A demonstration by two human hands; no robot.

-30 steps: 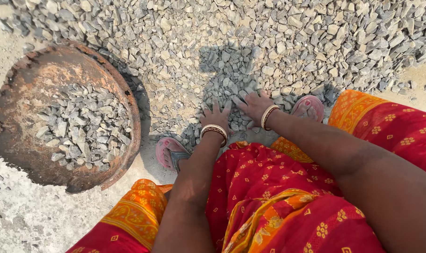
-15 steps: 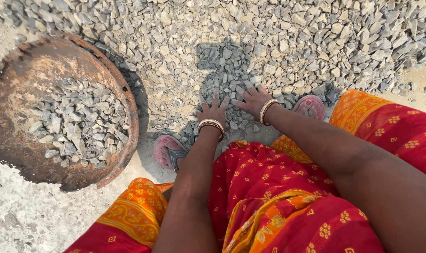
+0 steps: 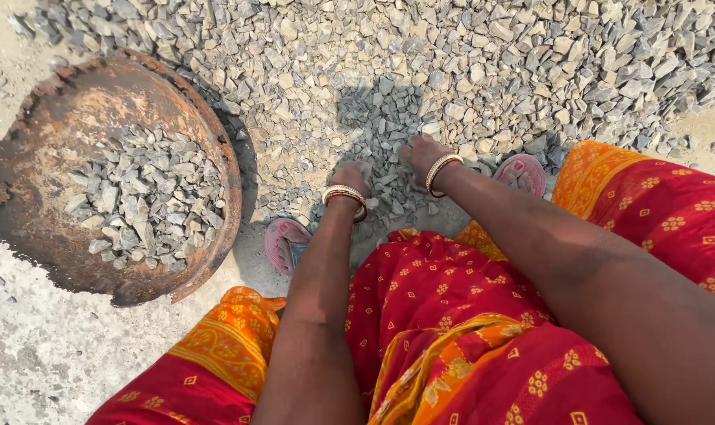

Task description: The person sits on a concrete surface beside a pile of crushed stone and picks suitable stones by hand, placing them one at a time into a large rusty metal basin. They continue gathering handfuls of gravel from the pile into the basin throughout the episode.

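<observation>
Both your left hand (image 3: 351,176) and right hand (image 3: 417,151) lie spread, fingers pointing up-frame into the gravel heap (image 3: 420,71); rusty pan (image 3: 216,149) sits left.

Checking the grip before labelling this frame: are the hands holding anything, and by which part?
Both hands, left and right, rest palm-down in the grey stones, fingers among them. Whether either encloses any stones cannot be told.

I see both arms bare to the shoulder. My left hand (image 3: 349,177) and right hand (image 3: 420,151) each carry stacked gold-and-white bangles at the wrist. The garment is red cloth with small yellow motifs and broad orange patterned borders. Pink sandals cover both feet.
</observation>
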